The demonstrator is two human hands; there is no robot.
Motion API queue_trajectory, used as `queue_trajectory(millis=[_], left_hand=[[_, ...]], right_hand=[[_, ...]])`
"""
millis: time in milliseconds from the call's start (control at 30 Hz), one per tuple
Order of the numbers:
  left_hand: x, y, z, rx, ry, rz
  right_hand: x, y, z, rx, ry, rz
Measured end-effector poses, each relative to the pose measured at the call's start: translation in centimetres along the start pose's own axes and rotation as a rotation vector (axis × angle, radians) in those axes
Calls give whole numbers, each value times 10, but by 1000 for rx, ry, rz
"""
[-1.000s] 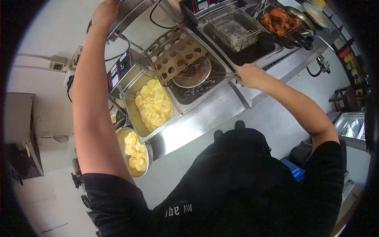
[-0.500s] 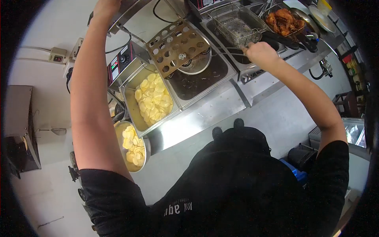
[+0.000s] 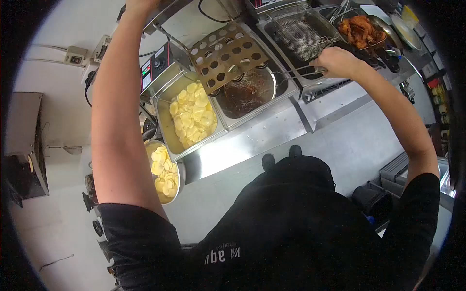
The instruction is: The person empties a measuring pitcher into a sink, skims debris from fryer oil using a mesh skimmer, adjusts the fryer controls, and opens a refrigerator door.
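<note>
Steel counter (image 3: 242, 148) is seen across the upper centre. In a fryer (image 3: 264, 107), a round-rimmed strainer (image 3: 274, 86) is placed left of and slightly below the right hand (image 3: 336, 62), the nearer one, clenched around its handle. Its long axis is slanted gently, rim pointed lower left. The left hand (image 3: 142, 5) is cut off at upper left; its grip cannot be told.

On the front of the black shirt (image 3: 286, 218) we are seeing pale lettering (image 3: 222, 254), and we are making out only what looks like "aqu", the rest staying unclear. We are finding the smaller line beside it too tiny to read. On the fryer's control panel (image 3: 154, 66) we are noticing lit displays and markings, but we are reading none clearly.
</note>
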State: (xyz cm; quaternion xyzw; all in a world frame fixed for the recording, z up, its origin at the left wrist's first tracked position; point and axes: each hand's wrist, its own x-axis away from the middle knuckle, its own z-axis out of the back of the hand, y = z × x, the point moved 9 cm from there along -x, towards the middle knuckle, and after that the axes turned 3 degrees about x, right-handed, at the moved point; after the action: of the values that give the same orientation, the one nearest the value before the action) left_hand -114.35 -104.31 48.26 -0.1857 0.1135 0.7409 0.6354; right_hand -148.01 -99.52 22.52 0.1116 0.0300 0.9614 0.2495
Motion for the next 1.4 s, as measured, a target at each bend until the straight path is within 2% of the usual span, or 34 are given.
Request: queue_trajectory(millis=[33,100,233,300,533,600,633,700,733,767,833,867,933,967,1033,1100,1200,1400], left_hand=[[-3,-1,-1,2,3,-3],[-7,-3,-4,-178,23,-34],[-10,-6,-2,-154,81,-54],[-11,-2,2,-175,142,-156],[-35,-17,0,-149,125,-109],[-36,-14,1,-199,154,-154],[-42,-21,-3,-198,156,-161],[-53,-23,-13,-118,124,-305],[-58,-26,-15,-117,127,-313],[-62,-28,-20,-171,120,-317],[-62,-22,-20,-226,113,-322],[-56,-18,-17,-204,119,-324],[-55,-19,-16,-183,125,-325],[-56,-21,-17,-210,122,-359],[-54,-23,-18,-242,113,-391],[-54,-23,-19,-245,57,-315],[-39,-10,-9,-178,104,-315],[-38,-14,-9,-215,92,-312]], right_hand=[[4,2,-1,2,1,-4],[11,6,5,-196,74,-4],[25,9,4,-311,28,-65],[29,7,-2,-382,-44,-67],[37,-16,16,-472,-127,2],[38,-22,11,-574,-456,-163],[30,-23,14,-578,-454,-169],[16,-25,0,-518,-625,-159],[8,-23,-9,-488,-632,-225],[3,-27,-16,-492,-629,-232],[-11,-28,-14,-385,-436,-267],[-16,-34,-29,-387,-436,-267],[-31,-40,-38,-342,-161,-228],[-29,-41,-49,-344,-162,-224],[-19,-43,-47,-471,-5,-300],[-5,-48,-44,-456,17,-317],[7,-45,-43,-406,17,-379],[14,-31,-46,-289,-48,-307]])
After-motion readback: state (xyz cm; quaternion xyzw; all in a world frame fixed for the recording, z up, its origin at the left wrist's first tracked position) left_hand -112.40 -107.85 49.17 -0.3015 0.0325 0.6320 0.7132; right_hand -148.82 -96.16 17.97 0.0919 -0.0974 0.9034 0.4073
